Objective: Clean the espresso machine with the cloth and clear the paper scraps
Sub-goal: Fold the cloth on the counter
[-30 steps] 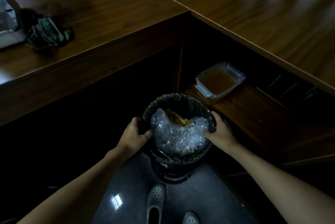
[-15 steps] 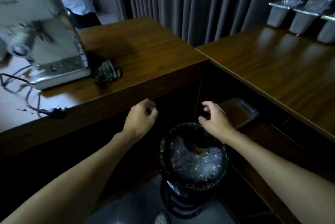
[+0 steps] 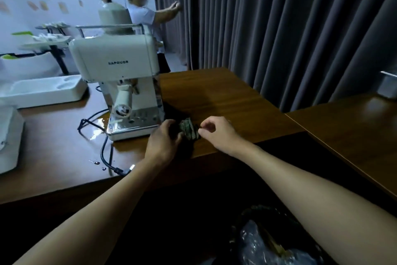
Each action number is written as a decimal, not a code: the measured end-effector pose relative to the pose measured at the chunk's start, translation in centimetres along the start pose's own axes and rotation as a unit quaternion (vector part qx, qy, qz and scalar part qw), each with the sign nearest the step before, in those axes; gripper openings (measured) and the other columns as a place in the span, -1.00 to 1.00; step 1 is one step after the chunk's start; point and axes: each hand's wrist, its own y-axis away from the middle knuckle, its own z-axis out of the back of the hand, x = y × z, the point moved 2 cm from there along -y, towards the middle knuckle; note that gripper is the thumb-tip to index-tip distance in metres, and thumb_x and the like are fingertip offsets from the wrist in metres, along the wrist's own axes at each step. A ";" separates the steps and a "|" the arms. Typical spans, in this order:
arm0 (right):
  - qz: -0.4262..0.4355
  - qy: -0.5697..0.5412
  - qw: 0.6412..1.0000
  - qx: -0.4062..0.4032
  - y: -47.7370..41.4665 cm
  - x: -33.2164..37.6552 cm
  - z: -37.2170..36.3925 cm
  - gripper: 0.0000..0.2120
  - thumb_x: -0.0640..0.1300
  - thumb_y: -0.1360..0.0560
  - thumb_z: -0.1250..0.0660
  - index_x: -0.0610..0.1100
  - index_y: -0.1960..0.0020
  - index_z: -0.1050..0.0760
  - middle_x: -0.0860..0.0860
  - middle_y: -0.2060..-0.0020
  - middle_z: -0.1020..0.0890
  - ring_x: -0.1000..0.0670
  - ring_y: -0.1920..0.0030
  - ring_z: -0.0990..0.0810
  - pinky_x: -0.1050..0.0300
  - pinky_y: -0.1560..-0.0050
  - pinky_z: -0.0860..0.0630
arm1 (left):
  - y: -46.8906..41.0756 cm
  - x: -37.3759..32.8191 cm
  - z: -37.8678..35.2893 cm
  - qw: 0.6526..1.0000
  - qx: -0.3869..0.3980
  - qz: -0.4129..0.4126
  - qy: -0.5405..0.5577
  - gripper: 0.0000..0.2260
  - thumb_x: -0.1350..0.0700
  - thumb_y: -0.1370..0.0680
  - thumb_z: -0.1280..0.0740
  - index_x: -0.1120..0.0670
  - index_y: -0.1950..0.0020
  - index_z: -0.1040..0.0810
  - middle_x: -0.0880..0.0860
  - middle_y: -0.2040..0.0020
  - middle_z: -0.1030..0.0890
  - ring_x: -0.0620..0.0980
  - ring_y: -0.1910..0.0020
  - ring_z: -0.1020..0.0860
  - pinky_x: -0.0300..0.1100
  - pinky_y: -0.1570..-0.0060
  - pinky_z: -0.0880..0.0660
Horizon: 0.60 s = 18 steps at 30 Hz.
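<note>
The left hand (image 3: 163, 139) gripped the crumpled dark cloth (image 3: 189, 130) beside the glossy cream espresso machine (image 3: 116, 54), and the right hand (image 3: 218, 133) pinched its edge.

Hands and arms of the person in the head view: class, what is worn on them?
Nothing visible. The left hand and right hand are ungloved. The left forearm and right forearm are uncovered to the frame edge, with no sleeve, watch or bracelet.
</note>
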 end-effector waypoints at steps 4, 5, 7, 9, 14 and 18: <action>-0.028 0.014 0.999 -0.022 -3.1 0.1 -2.1 -0.80 0.03 -0.55 -0.34 -0.05 -0.10 -0.55 0.07 0.05 -0.59 -0.09 -0.14 -0.54 -0.26 -0.34 -0.35 | -1.0 0.7 -0.3 1.000 0.011 -0.002 0.019 -0.55 0.06 -0.55 -0.43 0.14 -0.41 -0.49 0.11 -0.31 -0.60 0.03 -0.29 -0.56 -0.21 -0.25 -0.42; -0.042 0.016 0.999 -0.030 -3.7 0.1 -2.4 -0.73 0.04 -0.55 -0.34 -0.08 -0.17 -0.56 0.05 0.04 -0.59 -0.10 -0.16 -0.54 -0.27 -0.36 -0.32 | -1.2 0.8 -0.3 0.999 0.013 -0.007 0.029 -0.56 0.07 -0.55 -0.44 0.14 -0.40 -0.50 0.11 -0.30 -0.61 0.02 -0.28 -0.57 -0.24 -0.23 -0.41; -0.065 0.011 0.997 -0.033 -4.6 0.0 -2.7 -0.67 0.03 -0.54 -0.35 -0.14 -0.21 -0.56 0.02 0.04 -0.61 -0.11 -0.16 -0.55 -0.26 -0.35 -0.33 | -1.7 0.7 -0.5 0.998 0.025 -0.027 0.048 -0.58 0.10 -0.55 -0.44 0.16 -0.38 -0.51 0.11 -0.29 -0.61 0.00 -0.26 -0.57 -0.30 -0.20 -0.40; -0.077 0.014 0.997 -0.028 -5.2 -0.2 -2.9 -0.80 -0.03 -0.55 -0.35 -0.14 -0.05 -0.62 -0.01 0.09 -0.64 -0.13 -0.11 -0.57 -0.27 -0.30 -0.37 | -2.3 0.6 -0.9 0.997 0.044 -0.044 0.055 -0.62 0.14 -0.55 -0.43 0.17 -0.35 -0.54 0.12 -0.28 -0.62 -0.01 -0.25 -0.57 -0.35 -0.17 -0.40; -0.097 0.002 0.994 -0.056 -5.9 -1.4 -0.9 -0.83 -0.13 -0.55 -0.33 -0.04 0.22 -0.53 0.05 0.24 -0.59 -0.04 0.08 -0.58 -0.16 -0.18 -0.48 | -3.6 -0.1 -1.4 0.994 0.016 -0.051 0.099 -0.78 0.19 -0.55 -0.42 0.18 -0.18 -0.64 0.08 -0.12 -0.67 -0.06 -0.11 -0.60 -0.43 0.02 -0.42; -0.062 -0.047 0.984 -0.157 -5.9 -1.5 3.3 -0.88 -0.18 -0.54 -0.28 -0.23 0.09 -0.51 -0.02 0.31 -0.51 0.04 0.36 -0.44 0.21 0.41 -0.34 | -5.1 -2.1 -1.3 0.990 -0.016 -0.092 0.102 -0.84 0.24 -0.55 -0.40 0.14 -0.12 -0.65 0.03 -0.09 -0.62 -0.09 -0.06 -0.54 -0.30 -0.02 -0.42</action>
